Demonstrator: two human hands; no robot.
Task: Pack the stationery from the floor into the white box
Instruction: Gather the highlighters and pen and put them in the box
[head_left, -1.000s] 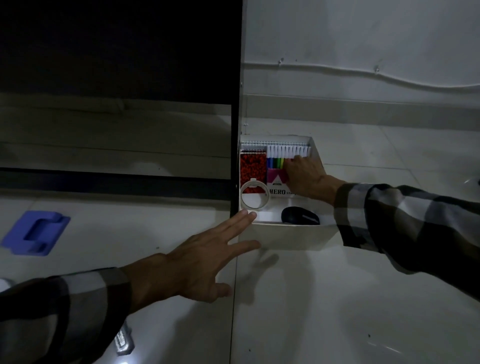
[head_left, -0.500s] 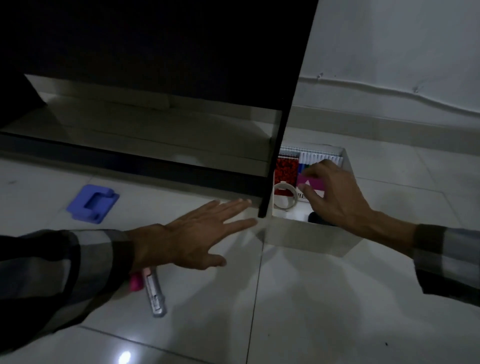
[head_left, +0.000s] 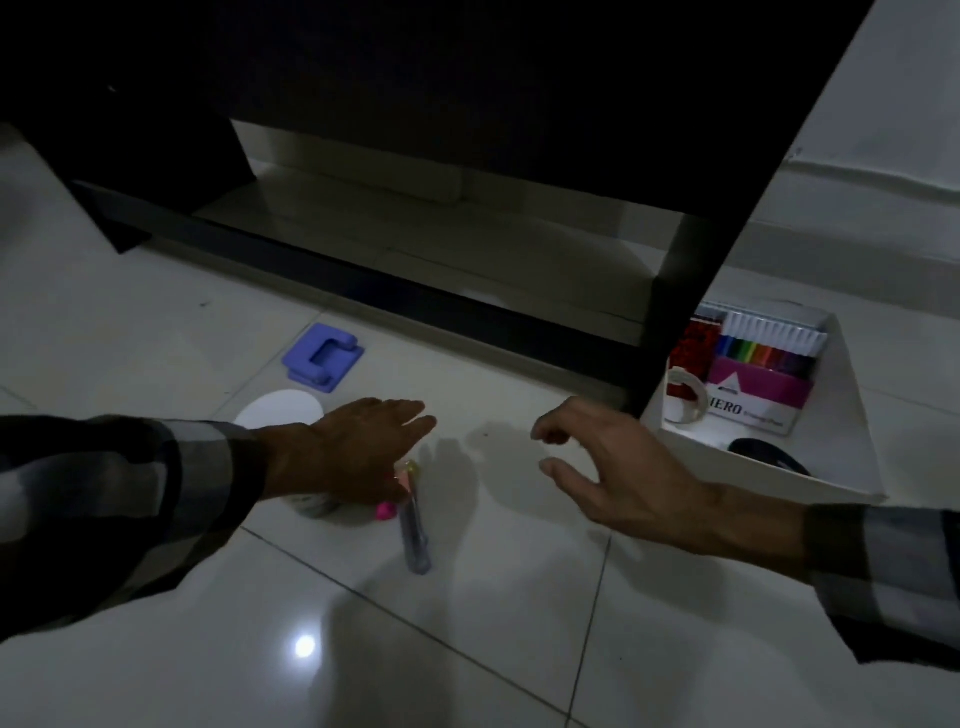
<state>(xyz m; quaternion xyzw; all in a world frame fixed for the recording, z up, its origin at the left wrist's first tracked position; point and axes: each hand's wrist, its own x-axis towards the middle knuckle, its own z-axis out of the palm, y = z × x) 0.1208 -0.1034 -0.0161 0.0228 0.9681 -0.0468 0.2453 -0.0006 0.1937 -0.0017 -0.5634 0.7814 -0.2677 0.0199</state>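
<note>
The white box (head_left: 779, 470) sits on the floor at the right. In it are a pack of coloured markers (head_left: 763, 364), a red patterned notebook (head_left: 693, 345), a tape roll (head_left: 685, 402) and a dark object (head_left: 769, 453). My right hand (head_left: 618, 467) hovers over the floor left of the box, fingers apart, holding nothing. My left hand (head_left: 353, 449) is flat and open above a cluster of small items: a grey pen-like tube (head_left: 415, 530), a pink piece (head_left: 387, 512) and a pale object (head_left: 311, 505), all partly hidden by the hand.
A purple hole punch (head_left: 323, 359) lies on the tiles at the left, with a white round disc (head_left: 278, 410) just below it. A dark desk panel (head_left: 727, 208) and its low crossbar (head_left: 363, 280) stand right behind the hands and against the box.
My right hand has come out of the box and moved left over the floor. The view has swung left and down, bringing the floor items under my left hand into sight.
</note>
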